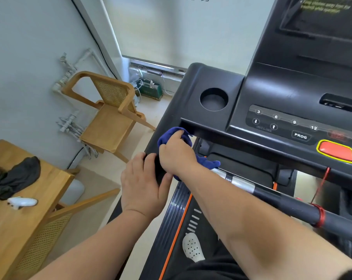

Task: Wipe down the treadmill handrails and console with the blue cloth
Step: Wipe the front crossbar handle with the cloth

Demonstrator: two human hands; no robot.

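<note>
My right grip (pixel 176 155) bunches the soft blue cloth (pixel 171 134) against the black left handrail (pixel 151 144), at the glossy black console's (pixel 191 93) near-left corner; my left grip (pixel 141 179) wraps the rail just below; the cloth looks light and limp, so I'd keep it wadded in my palm.

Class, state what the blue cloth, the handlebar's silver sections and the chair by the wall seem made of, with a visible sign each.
Blue cloth: soft matte fabric; it bunches into folds in the right hand. Silver sections: probably brushed metal; bright streaky glare. Chair: seemingly light wood, satin sheen, with a woven cane-like back.
</note>
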